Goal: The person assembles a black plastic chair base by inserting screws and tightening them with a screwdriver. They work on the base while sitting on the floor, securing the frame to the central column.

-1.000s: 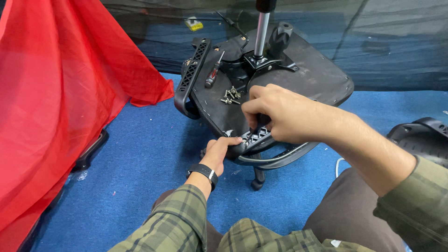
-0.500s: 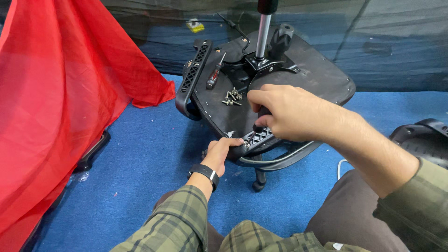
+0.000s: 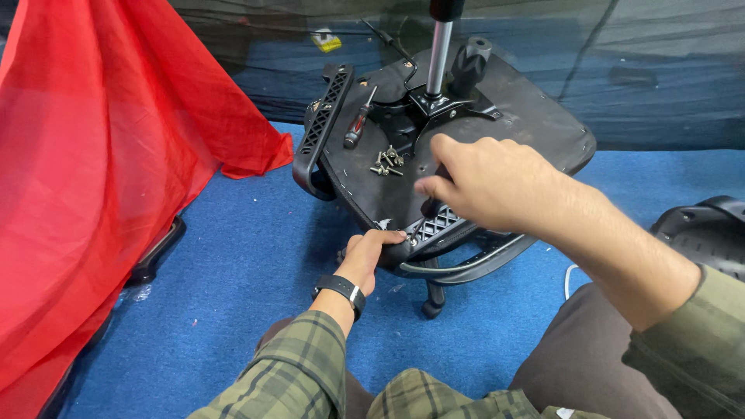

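Head view: an upturned black chair seat [image 3: 512, 116] lies on blue carpet [image 3: 233, 256], red cloth [image 3: 93, 178] at nine o'clock. Its near armrest [image 3: 458, 248] sits at six o'clock, the left hand [image 3: 371, 252] gripping its edge from below, the right hand [image 3: 485, 182] clenched on something dark above it. Loose screws [image 3: 386, 161] lie at the seat's ten o'clock, a screwdriver [image 3: 357, 124] beside them
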